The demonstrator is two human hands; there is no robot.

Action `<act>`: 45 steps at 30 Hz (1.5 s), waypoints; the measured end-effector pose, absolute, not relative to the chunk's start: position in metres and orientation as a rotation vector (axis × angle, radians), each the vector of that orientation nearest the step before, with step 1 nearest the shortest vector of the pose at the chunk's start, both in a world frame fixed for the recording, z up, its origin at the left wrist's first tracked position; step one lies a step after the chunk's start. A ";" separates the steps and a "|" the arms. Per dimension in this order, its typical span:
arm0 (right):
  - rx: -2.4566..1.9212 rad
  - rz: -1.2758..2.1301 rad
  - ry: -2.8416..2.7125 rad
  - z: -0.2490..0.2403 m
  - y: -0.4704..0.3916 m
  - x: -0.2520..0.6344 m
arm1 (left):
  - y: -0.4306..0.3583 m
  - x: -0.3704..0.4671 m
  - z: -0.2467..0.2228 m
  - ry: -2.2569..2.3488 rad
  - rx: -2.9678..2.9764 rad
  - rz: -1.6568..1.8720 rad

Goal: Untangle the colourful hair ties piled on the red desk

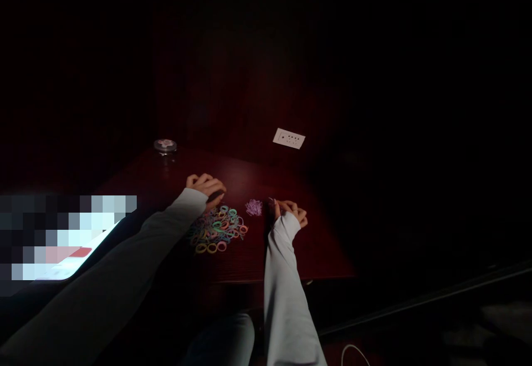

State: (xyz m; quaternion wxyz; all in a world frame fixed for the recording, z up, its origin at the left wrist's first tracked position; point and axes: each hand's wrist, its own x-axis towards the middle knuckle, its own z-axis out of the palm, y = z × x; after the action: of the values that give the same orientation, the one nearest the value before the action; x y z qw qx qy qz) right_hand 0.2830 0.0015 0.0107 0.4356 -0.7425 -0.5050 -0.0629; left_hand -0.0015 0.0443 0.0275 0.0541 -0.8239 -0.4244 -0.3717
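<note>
My left hand [209, 185] is over the far edge of a pile of small coloured elastic hair ties [216, 225]. Its fingers curl downward and look closed; shadow hides whatever may be between them. To the right of that pile lies a smaller heap of thin purple elastic bands [254, 207]. Just right of the heap, my right hand [290, 211] has thumb and finger pinched together, with a bit of purple band at the tips. Several yellow, pink and green rings show at the near side of the big pile.
A round clear container [165, 145] stands at the back left of the dark red table [245, 266]. Behind the table is a white socket plate [289, 138]. A bright, partly blurred screen [89, 244] is at the left. A pale cable [353, 348] loops below the right front.
</note>
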 end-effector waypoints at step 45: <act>-1.134 0.338 -2.404 0.019 0.088 0.186 | 0.092 0.002 0.035 -2.139 -1.843 -2.767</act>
State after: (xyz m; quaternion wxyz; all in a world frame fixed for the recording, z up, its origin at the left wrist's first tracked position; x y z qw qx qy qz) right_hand 0.1862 0.0885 0.0189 0.2289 -0.4120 -0.8734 0.1230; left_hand 0.0016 0.0924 0.0348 -0.3949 -0.4282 -0.4971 -0.6431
